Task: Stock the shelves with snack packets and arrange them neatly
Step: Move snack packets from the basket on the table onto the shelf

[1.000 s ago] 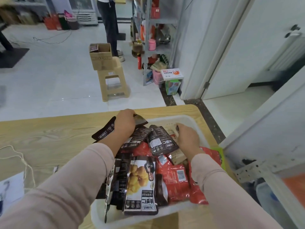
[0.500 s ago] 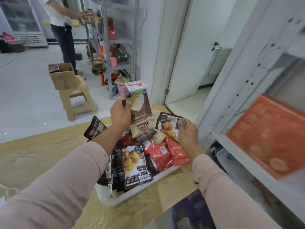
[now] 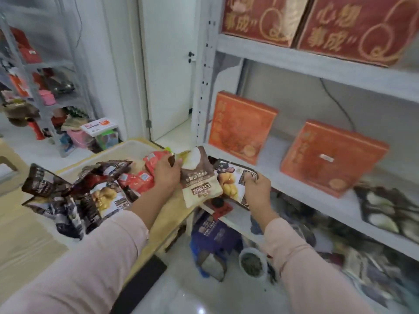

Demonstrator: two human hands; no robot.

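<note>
Head view: packets lifted from the tray, now at the shelf [image 3: 283, 177].
My left hand [image 3: 166, 175] grips the brown-and-cream packet [image 3: 199, 184], my right hand [image 3: 257, 185] grips the chestnut packet [image 3: 229, 182]; shelving comes next.

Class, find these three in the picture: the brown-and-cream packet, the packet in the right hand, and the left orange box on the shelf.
Brown-and-cream packet [image 3: 199, 182]: head view, on its front, at the printed band.
Right-hand packet [image 3: 229, 181]: head view, on the pictured yellow snacks.
Left orange box [image 3: 238, 126]: head view, middle of its front face.
</note>
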